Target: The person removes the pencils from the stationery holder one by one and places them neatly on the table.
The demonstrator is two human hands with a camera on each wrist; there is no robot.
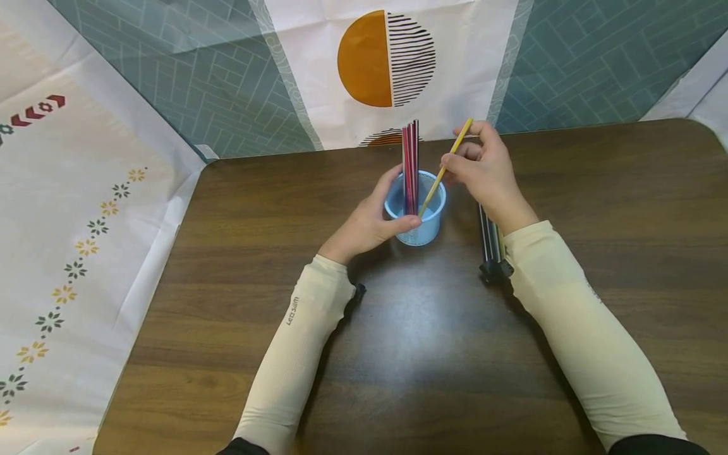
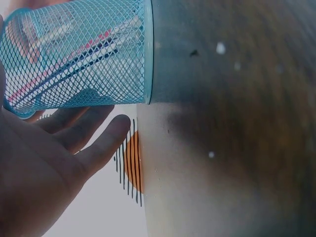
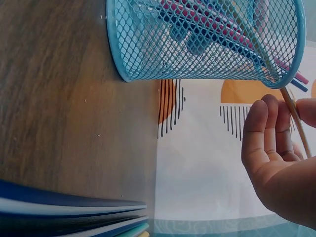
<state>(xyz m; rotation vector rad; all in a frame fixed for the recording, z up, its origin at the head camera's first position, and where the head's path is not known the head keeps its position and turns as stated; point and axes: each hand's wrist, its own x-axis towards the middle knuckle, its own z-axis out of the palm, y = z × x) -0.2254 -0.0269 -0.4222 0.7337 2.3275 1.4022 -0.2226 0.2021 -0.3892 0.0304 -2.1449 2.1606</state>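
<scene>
A light blue mesh pencil cup [image 1: 421,237] stands upright near the table's far edge. My left hand [image 1: 364,227] holds it from the left, thumb at the near side of the rim and fingers around the far side. Several thin pink, red and dark sticks [image 1: 410,151] stand in the cup and rise well above its rim. My right hand [image 1: 483,167] pinches a slim yellow stick [image 1: 462,134] between thumb and fingers at the cup's right. The stick slants, its lower end inside the cup; the right wrist view shows it crossing the rim [image 3: 295,59].
Right of the cup, partly under my right wrist, lies a bundle of long dark and pale strips [image 1: 490,237] with a black end piece [image 1: 496,270]. A patterned white and teal cloth [image 1: 307,76] hangs behind the brown table [image 1: 227,303].
</scene>
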